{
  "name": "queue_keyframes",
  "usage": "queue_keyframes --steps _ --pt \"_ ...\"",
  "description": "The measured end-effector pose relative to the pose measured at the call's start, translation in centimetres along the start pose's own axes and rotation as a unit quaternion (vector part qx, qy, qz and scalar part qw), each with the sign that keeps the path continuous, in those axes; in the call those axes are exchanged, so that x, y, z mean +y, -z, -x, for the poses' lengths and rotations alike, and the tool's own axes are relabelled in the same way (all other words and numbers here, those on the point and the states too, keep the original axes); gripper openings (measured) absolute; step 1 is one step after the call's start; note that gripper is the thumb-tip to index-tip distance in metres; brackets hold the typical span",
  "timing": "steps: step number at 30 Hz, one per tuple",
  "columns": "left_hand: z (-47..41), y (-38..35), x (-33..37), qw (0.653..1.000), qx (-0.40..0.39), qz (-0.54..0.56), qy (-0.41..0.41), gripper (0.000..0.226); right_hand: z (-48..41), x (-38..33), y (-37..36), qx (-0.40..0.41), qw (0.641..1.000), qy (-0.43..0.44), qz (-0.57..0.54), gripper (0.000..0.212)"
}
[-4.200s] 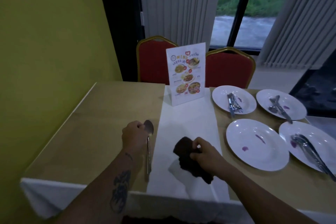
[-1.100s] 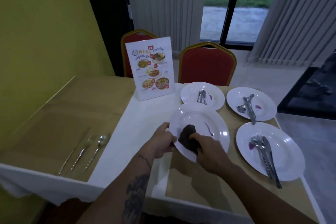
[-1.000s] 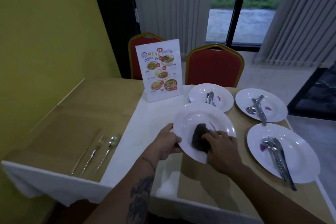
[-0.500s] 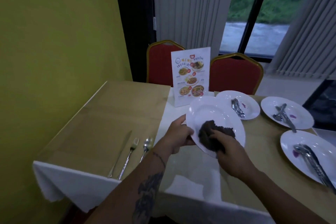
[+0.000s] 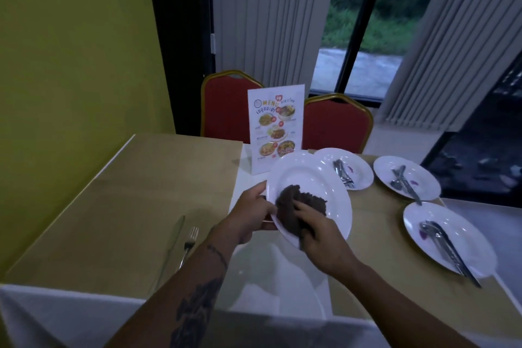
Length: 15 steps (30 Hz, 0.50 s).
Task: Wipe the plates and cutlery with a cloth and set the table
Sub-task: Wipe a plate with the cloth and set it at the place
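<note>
- Plate's been lifted higher and swung left since half a second back, now overlapping the bottom of the upright laminated menu card; dark cloth has spread out wider across it.
- Round white ceramic plate held tilted up off the counter, nearer the middle white runner than the other plates.
- Left hand clamped on the plate's left rim, thumb on top.
- Right hand closed on the crumpled dark brown cloth, pressing it flat against the plate's face.
- Silver knife and silver fork lying side by side on the left of the counter, well apart from the plate.
- Three more white plates on the right, each with cutlery piled on it and purple smudges.
</note>
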<state>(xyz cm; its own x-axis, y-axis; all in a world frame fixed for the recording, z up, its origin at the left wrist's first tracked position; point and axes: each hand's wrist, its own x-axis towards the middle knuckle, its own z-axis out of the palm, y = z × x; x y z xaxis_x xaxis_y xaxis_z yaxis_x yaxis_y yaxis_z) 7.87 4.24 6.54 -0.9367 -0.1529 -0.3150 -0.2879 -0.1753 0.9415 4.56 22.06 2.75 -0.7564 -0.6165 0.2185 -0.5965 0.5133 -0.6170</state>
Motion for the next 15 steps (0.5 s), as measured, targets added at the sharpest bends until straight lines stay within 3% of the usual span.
queue_keyframes --steps 4,7,10,12,15 --pt "0.4 0.0 -0.2 1.0 0.001 -0.002 0.006 0.062 0.3 3.5 1.5 -0.028 0.992 -0.05 0.112 0.045" --pt "0.9 -0.8 0.2 0.998 -0.044 -0.028 0.021 0.057 -1.1 5.3 2.9 -0.017 0.972 -0.103 0.208 0.07" --pt "1.0 -1.4 1.1 0.994 -0.083 -0.065 0.027 0.051 -3.3 5.6 4.2 0.004 0.958 -0.066 0.277 0.073" --pt "1.1 -1.6 1.7 0.992 -0.098 -0.083 0.012 0.051 -4.7 5.3 5.2 0.028 0.957 -0.044 0.285 0.074" --pt "1.5 -1.8 1.8 0.989 -0.102 -0.099 -0.039 0.058 -6.0 4.3 7.2 0.069 0.959 -0.11 0.253 0.073"
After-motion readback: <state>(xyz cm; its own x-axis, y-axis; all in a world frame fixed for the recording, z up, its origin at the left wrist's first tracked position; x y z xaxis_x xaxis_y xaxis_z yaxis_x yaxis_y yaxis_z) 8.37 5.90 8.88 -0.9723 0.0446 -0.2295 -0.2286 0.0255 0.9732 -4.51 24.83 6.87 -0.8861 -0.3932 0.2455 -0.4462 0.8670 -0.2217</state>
